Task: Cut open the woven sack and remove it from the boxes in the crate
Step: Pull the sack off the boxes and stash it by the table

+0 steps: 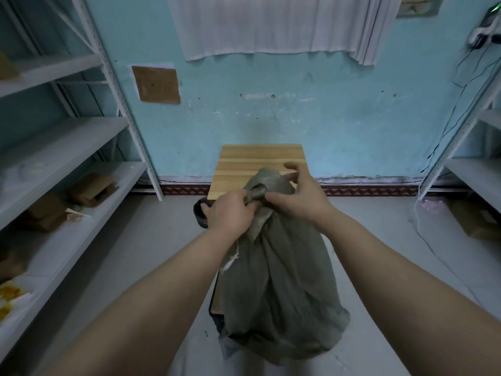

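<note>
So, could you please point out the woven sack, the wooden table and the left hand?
woven sack (pixel 276 294): head view, its lower body.
wooden table (pixel 260 156): head view, bare top.
left hand (pixel 230 210): head view, its back.

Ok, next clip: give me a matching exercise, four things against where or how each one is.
Things:
1. sack
2. wooden table
3. white cloth
4. cardboard sheet

Place or state:
A. hangs at the top of the wall
B. stuck on the wall, left of the table
C. held at its bunched top by the left hand and right hand
D. stands beyond the sack, in front of the wall

Pairs: 1-C, 2-D, 3-A, 4-B
</note>
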